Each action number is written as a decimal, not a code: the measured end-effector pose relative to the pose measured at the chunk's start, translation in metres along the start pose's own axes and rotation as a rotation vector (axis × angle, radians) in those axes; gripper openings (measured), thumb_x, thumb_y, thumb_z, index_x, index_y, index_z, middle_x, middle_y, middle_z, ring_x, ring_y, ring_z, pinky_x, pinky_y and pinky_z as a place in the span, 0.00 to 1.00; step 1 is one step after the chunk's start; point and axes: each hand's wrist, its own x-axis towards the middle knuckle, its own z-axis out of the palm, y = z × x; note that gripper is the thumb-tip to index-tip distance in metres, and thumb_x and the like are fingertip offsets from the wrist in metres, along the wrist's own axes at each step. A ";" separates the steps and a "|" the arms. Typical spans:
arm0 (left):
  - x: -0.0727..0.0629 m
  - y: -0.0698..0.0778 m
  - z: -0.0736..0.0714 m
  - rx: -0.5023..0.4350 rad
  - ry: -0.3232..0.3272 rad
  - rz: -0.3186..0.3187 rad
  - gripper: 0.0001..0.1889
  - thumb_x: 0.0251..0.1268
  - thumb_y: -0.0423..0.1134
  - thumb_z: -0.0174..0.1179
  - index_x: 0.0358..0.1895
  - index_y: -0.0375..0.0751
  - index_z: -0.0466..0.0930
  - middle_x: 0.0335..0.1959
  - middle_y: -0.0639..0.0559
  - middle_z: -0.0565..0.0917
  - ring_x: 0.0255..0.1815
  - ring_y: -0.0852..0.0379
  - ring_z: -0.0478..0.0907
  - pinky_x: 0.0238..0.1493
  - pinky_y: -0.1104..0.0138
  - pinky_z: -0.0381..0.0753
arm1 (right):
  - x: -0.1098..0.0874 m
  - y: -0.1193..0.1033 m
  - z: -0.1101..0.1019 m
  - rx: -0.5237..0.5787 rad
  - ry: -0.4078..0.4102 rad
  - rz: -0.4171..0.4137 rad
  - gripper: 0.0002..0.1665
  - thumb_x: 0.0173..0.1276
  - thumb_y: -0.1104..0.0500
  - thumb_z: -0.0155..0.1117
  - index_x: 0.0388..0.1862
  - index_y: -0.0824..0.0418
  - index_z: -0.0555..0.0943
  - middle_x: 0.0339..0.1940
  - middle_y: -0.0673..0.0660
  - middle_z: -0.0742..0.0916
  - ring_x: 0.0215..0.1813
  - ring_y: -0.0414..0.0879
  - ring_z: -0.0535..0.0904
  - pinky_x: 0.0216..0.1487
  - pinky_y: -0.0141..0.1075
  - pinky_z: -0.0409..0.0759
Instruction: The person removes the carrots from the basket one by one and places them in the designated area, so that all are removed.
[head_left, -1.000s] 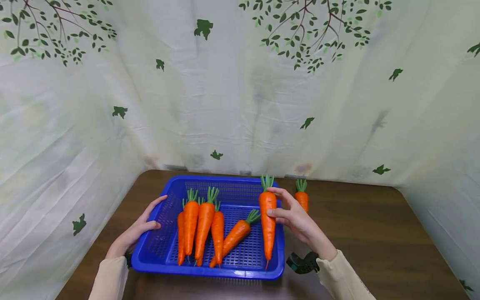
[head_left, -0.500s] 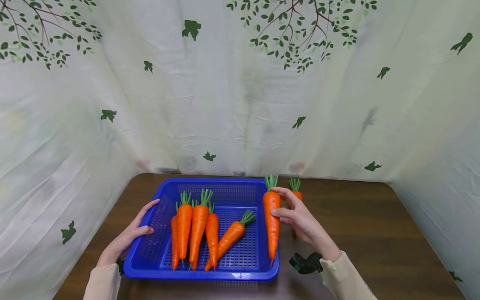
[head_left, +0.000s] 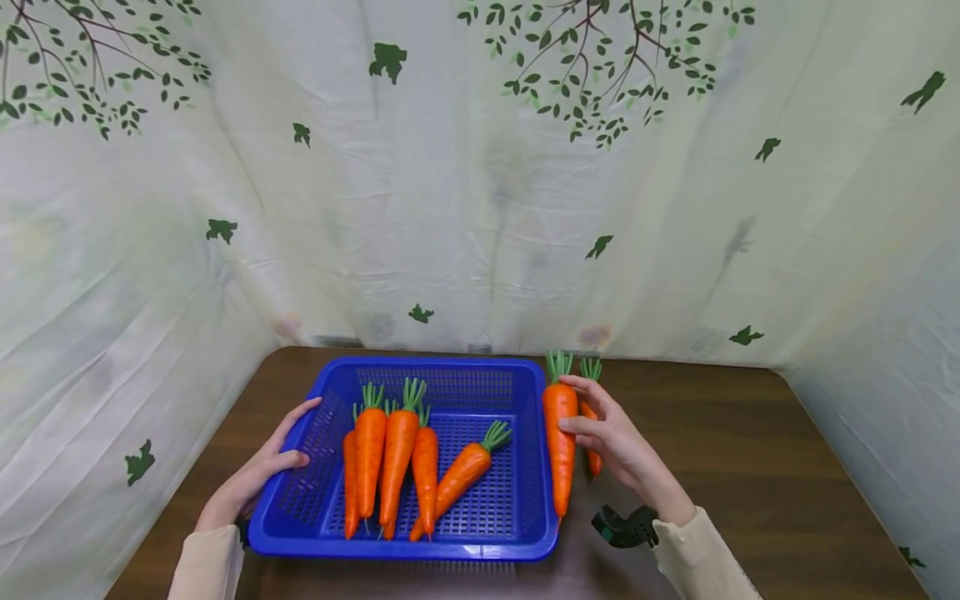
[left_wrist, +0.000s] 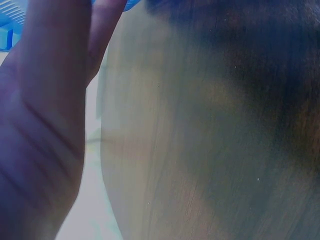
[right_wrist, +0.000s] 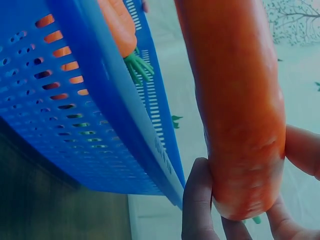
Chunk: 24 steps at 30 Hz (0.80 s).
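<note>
In the head view a blue plastic basket (head_left: 405, 550) stands on the brown table. Several orange carrots (head_left: 400, 450) with green stems lie inside, most side by side, and one slanted carrot (head_left: 462, 477) lies to their right. My left hand (head_left: 251, 479) grips the basket's left rim, its lower fingers hidden. A carrot, stem up, is pinched between thumb and fingers of my right hand (head_left: 618, 442), just over the right rim. In the right wrist view this held carrot (right_wrist: 240, 110) fills the foreground, beside the basket's outer wall.
Another carrot (head_left: 594, 458) lies on the table (head_left: 727, 467) behind my right hand, partly hidden by it. A pale curtain (head_left: 480, 208) with printed leaves hangs behind and at both sides. A dark wrist device (head_left: 624, 527) sits at my right wrist.
My right hand has moved the pinched carrot rightward, from over the basket's inside to its right rim. My left hand stays on the left rim. The head view has shifted slightly.
</note>
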 end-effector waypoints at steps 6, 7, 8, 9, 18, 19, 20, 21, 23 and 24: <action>0.002 -0.001 0.000 0.049 0.019 0.010 0.39 0.67 0.29 0.44 0.76 0.59 0.37 0.66 0.31 0.44 0.53 0.43 0.71 0.45 0.48 0.77 | -0.004 0.001 -0.002 0.011 0.007 -0.001 0.37 0.65 0.66 0.57 0.71 0.64 0.57 0.69 0.66 0.62 0.50 0.51 0.75 0.47 0.39 0.78; 0.002 -0.001 0.000 0.054 0.022 0.009 0.39 0.67 0.29 0.44 0.76 0.59 0.37 0.66 0.32 0.44 0.53 0.44 0.71 0.46 0.48 0.77 | -0.004 0.001 -0.002 0.014 0.008 -0.002 0.37 0.65 0.66 0.57 0.71 0.64 0.57 0.69 0.66 0.62 0.50 0.51 0.75 0.47 0.39 0.78; 0.002 -0.001 0.000 0.055 0.022 0.008 0.39 0.67 0.29 0.44 0.76 0.58 0.37 0.66 0.31 0.44 0.53 0.44 0.71 0.46 0.48 0.77 | -0.004 0.001 -0.002 0.016 0.008 -0.003 0.37 0.65 0.66 0.57 0.71 0.64 0.57 0.69 0.66 0.62 0.50 0.51 0.75 0.47 0.39 0.78; 0.002 -0.001 -0.001 0.050 0.019 0.006 0.39 0.67 0.29 0.44 0.76 0.59 0.37 0.66 0.31 0.44 0.53 0.43 0.71 0.46 0.48 0.77 | -0.005 0.001 -0.002 0.019 0.009 -0.003 0.37 0.65 0.66 0.57 0.71 0.64 0.57 0.68 0.66 0.63 0.50 0.51 0.75 0.47 0.39 0.78; -0.002 -0.001 -0.001 -0.008 -0.004 -0.020 0.39 0.69 0.29 0.42 0.75 0.62 0.36 0.66 0.31 0.42 0.52 0.39 0.72 0.45 0.44 0.76 | -0.007 0.003 -0.005 0.038 0.009 -0.002 0.37 0.65 0.66 0.57 0.72 0.64 0.56 0.67 0.66 0.62 0.48 0.51 0.76 0.46 0.38 0.79; -0.002 0.000 -0.001 -0.004 -0.004 -0.019 0.39 0.69 0.29 0.42 0.76 0.63 0.36 0.66 0.31 0.42 0.52 0.39 0.72 0.45 0.45 0.76 | -0.007 0.003 -0.006 0.042 0.011 -0.006 0.37 0.65 0.66 0.57 0.72 0.64 0.56 0.67 0.66 0.62 0.48 0.51 0.76 0.45 0.38 0.79; -0.002 0.000 0.000 -0.004 -0.003 -0.018 0.39 0.69 0.29 0.42 0.76 0.62 0.37 0.66 0.31 0.42 0.52 0.39 0.72 0.45 0.45 0.76 | -0.007 0.002 -0.007 0.045 0.015 -0.009 0.37 0.65 0.66 0.57 0.72 0.64 0.56 0.67 0.66 0.62 0.48 0.51 0.76 0.45 0.38 0.79; -0.001 0.000 0.000 -0.005 -0.005 -0.016 0.39 0.69 0.29 0.42 0.76 0.62 0.37 0.66 0.31 0.43 0.52 0.39 0.72 0.45 0.45 0.76 | -0.008 0.002 -0.009 0.045 0.022 -0.013 0.37 0.65 0.66 0.57 0.72 0.64 0.56 0.67 0.65 0.62 0.48 0.51 0.76 0.45 0.38 0.79; 0.000 0.000 0.000 -0.008 -0.009 -0.013 0.38 0.70 0.29 0.42 0.76 0.63 0.36 0.65 0.31 0.44 0.52 0.39 0.73 0.44 0.44 0.76 | -0.008 0.002 -0.011 0.044 0.033 -0.018 0.37 0.65 0.67 0.56 0.71 0.64 0.56 0.66 0.65 0.62 0.48 0.51 0.75 0.45 0.38 0.78; 0.000 0.000 0.000 -0.010 -0.011 -0.011 0.39 0.70 0.29 0.42 0.76 0.63 0.36 0.65 0.32 0.44 0.51 0.38 0.73 0.44 0.44 0.76 | -0.008 0.003 -0.013 0.040 0.037 -0.020 0.37 0.65 0.67 0.56 0.71 0.64 0.56 0.66 0.65 0.62 0.48 0.51 0.75 0.45 0.38 0.78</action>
